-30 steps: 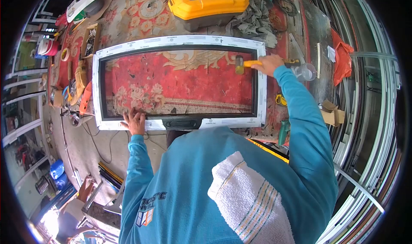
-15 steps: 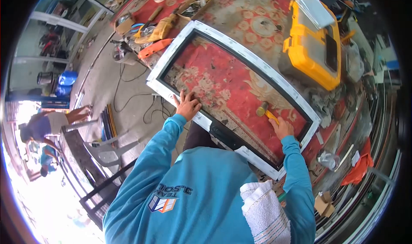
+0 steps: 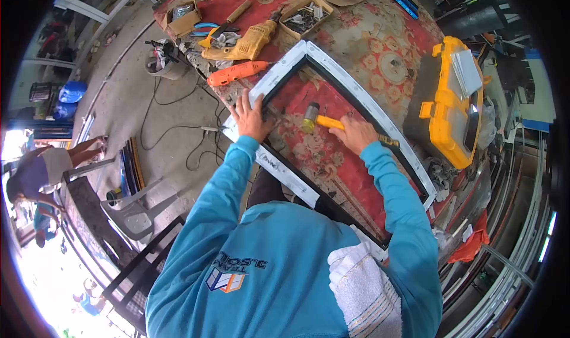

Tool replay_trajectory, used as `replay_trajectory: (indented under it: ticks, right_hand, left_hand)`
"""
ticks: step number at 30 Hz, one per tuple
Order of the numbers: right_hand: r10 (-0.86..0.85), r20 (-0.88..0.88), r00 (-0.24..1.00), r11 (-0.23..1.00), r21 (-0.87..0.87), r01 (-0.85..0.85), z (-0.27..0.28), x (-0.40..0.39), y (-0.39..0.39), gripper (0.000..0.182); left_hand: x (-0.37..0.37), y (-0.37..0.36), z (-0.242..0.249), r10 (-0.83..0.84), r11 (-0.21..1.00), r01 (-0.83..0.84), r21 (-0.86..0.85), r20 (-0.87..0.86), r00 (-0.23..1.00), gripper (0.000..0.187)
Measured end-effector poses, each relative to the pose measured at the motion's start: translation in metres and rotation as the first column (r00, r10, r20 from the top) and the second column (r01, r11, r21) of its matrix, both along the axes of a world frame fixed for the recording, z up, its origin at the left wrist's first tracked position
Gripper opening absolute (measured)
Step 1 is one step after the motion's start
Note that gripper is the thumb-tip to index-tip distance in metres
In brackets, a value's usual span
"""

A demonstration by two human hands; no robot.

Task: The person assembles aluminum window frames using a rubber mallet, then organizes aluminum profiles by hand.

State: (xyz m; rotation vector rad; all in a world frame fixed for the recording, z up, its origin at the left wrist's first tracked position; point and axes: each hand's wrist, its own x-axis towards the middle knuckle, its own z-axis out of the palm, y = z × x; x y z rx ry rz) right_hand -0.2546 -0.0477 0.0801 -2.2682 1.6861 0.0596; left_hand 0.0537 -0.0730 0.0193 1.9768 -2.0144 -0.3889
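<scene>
Snugly, the right hand (image 3: 356,134) wraps the yellow handle of a mallet (image 3: 328,122), whose head is over the opening of a white frame (image 3: 285,180). The left hand (image 3: 249,119) rests unclenched, fingers spread, on the frame's left end. The frame lies on a red patterned carpet (image 3: 386,70). Close by that end sits an orange power tool (image 3: 237,73), then a yellow drill (image 3: 252,43); beyond the far rail, a yellow toolbox (image 3: 442,124) stands apart, lid down, papers (image 3: 467,73) on top, its contents hidden. A shallow wooden tray (image 3: 319,25) holds small metal-looking pieces; a cardboard box (image 3: 187,24) holds items too small to tell, and a bucket (image 3: 169,69) on the floor is crammed with odds and ends.
</scene>
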Motion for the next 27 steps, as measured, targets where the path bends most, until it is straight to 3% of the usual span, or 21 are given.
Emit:
replay_trajectory:
  ticks: [2, 6, 7, 9, 17, 23, 27]
  right_hand:
    - [0.062, -0.011, 0.998, 0.992, -0.113, -0.063, 0.008, 0.022, -0.036, 0.049]
    - [0.142, -0.059, 0.988, 0.961, -0.231, -0.152, 0.004, 0.038, -0.095, 0.049]
    - [0.159, -0.109, 0.981, 0.966, -0.189, -0.177, 0.0, 0.033, -0.112, 0.051]
    - [-0.057, -0.336, 0.94, 0.998, 0.005, 0.062, -0.001, 0.026, -0.138, 0.056]
    - [-0.027, -0.316, 0.948, 0.998, 0.053, 0.047, 0.019, 0.044, -0.134, 0.056]
    - [-0.193, -0.35, 0.917, 0.972, 0.059, 0.227, -0.002, 0.035, -0.125, 0.055]
    - [-0.185, -0.295, 0.938, 0.979, 0.032, 0.203, 0.003, 0.033, -0.118, 0.056]
  left_hand:
    - [0.025, -0.02, -0.004, -0.036, 0.995, 0.03, 0.095, 0.065, 0.997, 0.083]
    - [0.046, -0.026, -0.013, -0.162, 0.982, 0.164, 0.092, -0.033, 0.986, 0.081]
    - [0.046, -0.026, -0.015, -0.163, 0.98, 0.167, 0.105, -0.042, 0.986, 0.081]
    - [0.047, -0.027, -0.016, -0.15, 0.982, 0.154, 0.109, -0.045, 0.988, 0.08]
    - [0.051, -0.035, -0.01, -0.172, 0.973, 0.192, 0.131, -0.151, 0.973, 0.077]
    - [0.052, -0.036, -0.011, -0.17, 0.974, 0.193, 0.121, -0.178, 0.969, 0.074]
    - [0.052, -0.036, -0.011, -0.175, 0.974, 0.195, 0.116, -0.166, 0.971, 0.073]
